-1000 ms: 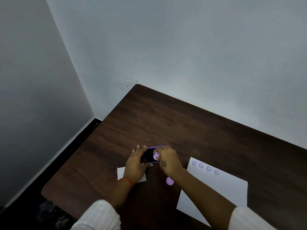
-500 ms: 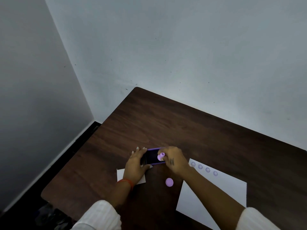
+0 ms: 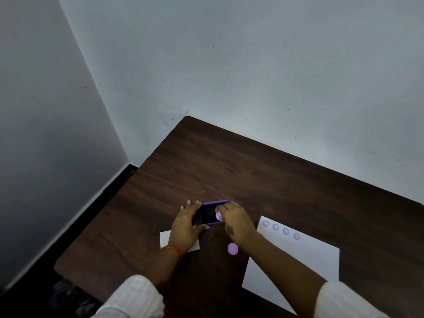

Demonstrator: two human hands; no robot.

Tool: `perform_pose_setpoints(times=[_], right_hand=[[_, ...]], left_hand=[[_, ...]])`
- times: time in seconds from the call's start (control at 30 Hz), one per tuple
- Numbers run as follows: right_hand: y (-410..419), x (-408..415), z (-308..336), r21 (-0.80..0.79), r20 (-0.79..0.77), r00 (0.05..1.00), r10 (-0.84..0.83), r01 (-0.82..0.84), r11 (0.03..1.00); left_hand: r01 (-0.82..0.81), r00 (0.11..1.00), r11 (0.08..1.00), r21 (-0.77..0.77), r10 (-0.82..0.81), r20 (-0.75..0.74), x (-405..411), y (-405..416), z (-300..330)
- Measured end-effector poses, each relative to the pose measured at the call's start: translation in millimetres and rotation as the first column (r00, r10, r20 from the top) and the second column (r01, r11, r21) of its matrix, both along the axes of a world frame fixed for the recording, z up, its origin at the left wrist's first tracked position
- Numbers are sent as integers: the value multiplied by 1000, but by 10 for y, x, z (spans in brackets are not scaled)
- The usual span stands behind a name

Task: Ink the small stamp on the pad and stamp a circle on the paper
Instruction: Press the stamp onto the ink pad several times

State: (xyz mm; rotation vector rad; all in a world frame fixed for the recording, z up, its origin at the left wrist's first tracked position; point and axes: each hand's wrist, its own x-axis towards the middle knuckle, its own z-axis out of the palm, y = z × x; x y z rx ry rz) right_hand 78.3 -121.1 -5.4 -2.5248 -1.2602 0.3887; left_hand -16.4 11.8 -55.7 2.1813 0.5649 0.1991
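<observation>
Purple-framed ink pad (image 3: pixel 210 213) is lying on the dark counter (image 3: pixel 252 180), the left hand (image 3: pixel 187 226) gripping its left edge to steady it while the right hand (image 3: pixel 236 222) is pinching the small stamp (image 3: pixel 218 216) down onto it; the paper (image 3: pixel 298 260) is waiting nearby to the right.

We can read no words, brands or numbers anywhere. The only marks on the paper (image 3: pixel 305 260) are four round purple prints (image 3: pixel 281 229) in a row along its far edge — rings, with no lettering we can make out inside them. The right hand (image 3: pixel 236 222) carries a small dark mark on its back — perhaps a tattooed sign, too blurred for us to read. The ink pad (image 3: pixel 210 213) shows no label.
</observation>
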Motion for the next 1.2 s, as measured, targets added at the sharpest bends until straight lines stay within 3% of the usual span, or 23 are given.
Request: perform_pose_setpoints(times=[0.2, 0.43, 0.67, 0.83, 1.07, 1.2], right_hand=[[20, 247, 196, 67, -322, 928, -186, 219, 974], [124, 207, 13, -10, -61, 990, -125, 124, 992], [154, 259, 74, -5, -71, 990, -120, 120, 993], [105, 146, 19, -69, 69, 997, -17, 22, 997], [185, 159, 132, -59, -101, 974, -203, 198, 978], [150, 194, 258, 17, -319, 899, -302, 324, 946]], left_hand=[[1, 1000, 1000, -6, -1, -4, -12, -4, 29], [-6, 1000, 1000, -3, 6, 2, 1, 1, 6], [-9, 1000, 1000, -15, 9, 24, -10, 3, -22], [-3, 1000, 1000, 10, 3, 18, -3, -5, -21], [7, 1000, 1000, 15, -8, 3, -7, -10, 21], [23, 1000, 1000, 20, -23, -14, -16, -17, 58]])
